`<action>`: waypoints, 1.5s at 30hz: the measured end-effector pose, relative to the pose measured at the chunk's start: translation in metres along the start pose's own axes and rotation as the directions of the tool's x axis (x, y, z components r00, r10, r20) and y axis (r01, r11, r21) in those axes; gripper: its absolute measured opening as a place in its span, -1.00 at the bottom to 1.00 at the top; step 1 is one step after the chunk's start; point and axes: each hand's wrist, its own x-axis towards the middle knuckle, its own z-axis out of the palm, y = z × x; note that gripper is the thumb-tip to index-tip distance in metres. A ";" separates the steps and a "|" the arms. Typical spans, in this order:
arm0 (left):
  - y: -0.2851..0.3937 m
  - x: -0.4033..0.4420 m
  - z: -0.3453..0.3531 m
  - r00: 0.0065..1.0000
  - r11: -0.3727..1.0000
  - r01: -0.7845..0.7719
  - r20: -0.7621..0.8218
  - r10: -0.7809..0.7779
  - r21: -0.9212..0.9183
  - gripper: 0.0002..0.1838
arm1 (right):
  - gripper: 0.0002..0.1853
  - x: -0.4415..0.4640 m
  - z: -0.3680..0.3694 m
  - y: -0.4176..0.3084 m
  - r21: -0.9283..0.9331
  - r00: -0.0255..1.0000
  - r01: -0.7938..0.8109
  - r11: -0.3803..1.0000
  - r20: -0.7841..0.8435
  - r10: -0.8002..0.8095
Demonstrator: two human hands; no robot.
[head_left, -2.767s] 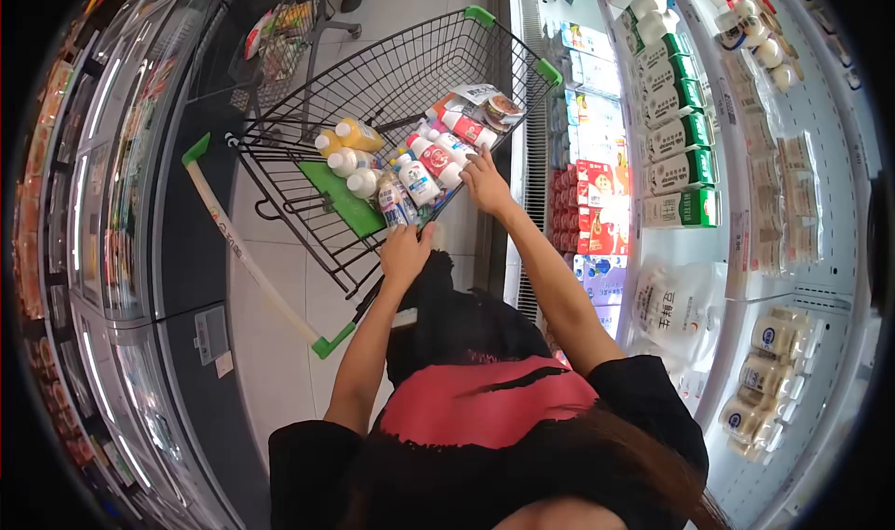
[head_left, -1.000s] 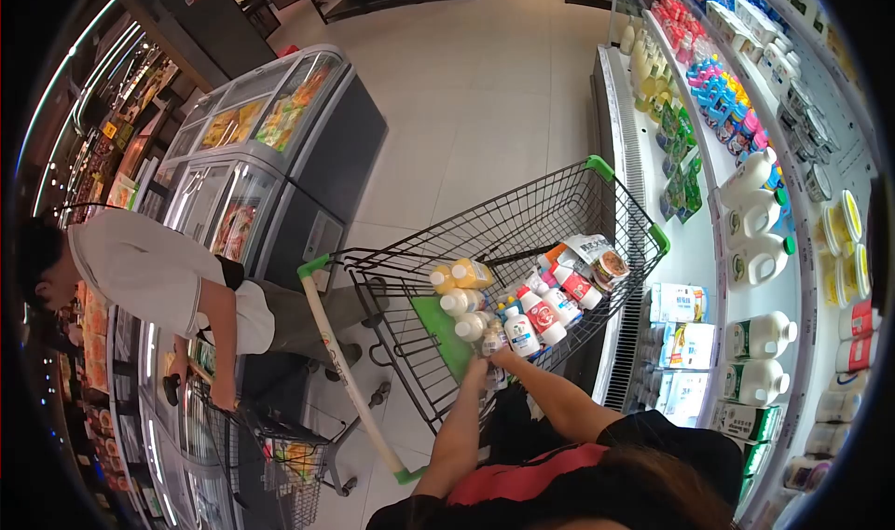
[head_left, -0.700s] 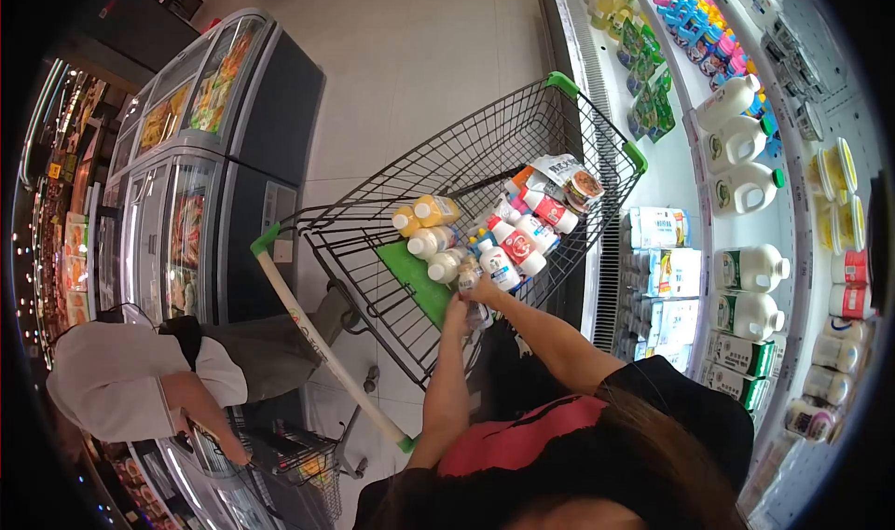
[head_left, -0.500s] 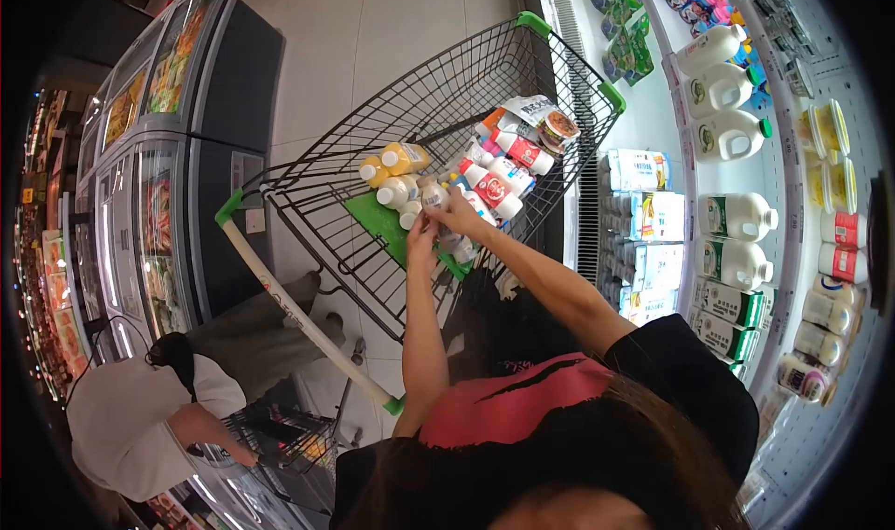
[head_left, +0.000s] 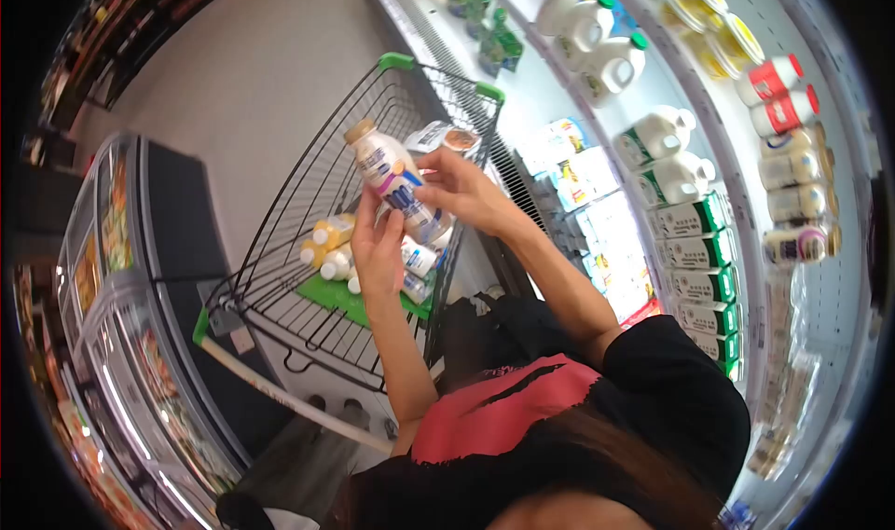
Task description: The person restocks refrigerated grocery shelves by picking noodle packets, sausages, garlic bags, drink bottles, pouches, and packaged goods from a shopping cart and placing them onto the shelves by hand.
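The white plastic bottle with a tan cap and blue-lettered label [head_left: 396,180] is tilted in both hands, as I see it from here: my left hand [head_left: 380,252] cups its lower side, and my right hand [head_left: 471,194] grasps its other side, thumb on the label. Beyond the left hand, yellow bottles [head_left: 333,230] lie in a black wire shopping cart with green corners [head_left: 398,61]. Farther off, right of the right hand, white plastic jugs [head_left: 660,134] line a bright shelf [head_left: 597,120].

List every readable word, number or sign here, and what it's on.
"00", probably, in big blue print: held bottle; its other print is blurred.
Too small or blurred: green-and-white cartons, white jugs, red-labelled bottles, cart handle, shirt.
Nothing else reads clearly.
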 end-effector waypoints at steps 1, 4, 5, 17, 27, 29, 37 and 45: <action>-0.009 0.006 0.012 0.998 1.000 -0.018 0.053 0.017 0.021 -0.31 | -0.61 -0.014 -0.009 -0.025 -0.106 0.990 -0.112 0.988 -0.092 0.102; -0.044 0.009 0.054 0.991 0.999 0.006 0.131 -0.012 0.047 -0.35 | -0.65 -0.052 -0.041 -0.025 -0.678 0.889 0.094 0.729 -0.273 -0.369; -0.051 0.010 0.077 0.987 0.999 0.019 0.161 -0.027 0.051 -0.35 | -0.67 -0.070 -0.049 -0.040 -0.683 0.860 -0.017 0.730 -0.383 -0.338; -0.113 -0.030 0.391 0.527 0.996 -0.058 0.849 -0.025 0.065 -0.20 | -0.64 -0.259 -0.174 -0.134 -0.724 0.013 -0.163 0.670 -0.681 -0.732; -0.181 -0.050 0.507 0.211 0.964 -0.264 0.977 0.020 0.038 -0.26 | -0.36 -0.304 -0.249 -0.132 -0.688 -0.068 -0.414 0.596 -0.629 -0.774; -0.186 -0.046 0.505 0.183 0.946 -0.312 0.983 -0.030 0.087 -0.26 | -0.38 -0.305 -0.246 -0.122 -0.674 -0.031 -0.403 0.618 -0.666 -0.746; -0.158 -0.039 0.385 0.540 0.824 -0.556 0.800 0.259 0.108 -0.58 | -0.51 -0.251 -0.174 -0.102 -0.712 0.084 -0.366 0.600 -0.667 -0.740; -0.191 0.034 0.031 0.965 0.677 0.019 -0.190 0.180 0.736 -0.78 | -0.71 -0.072 -0.079 0.078 -0.575 0.891 -0.092 0.813 -0.411 -0.190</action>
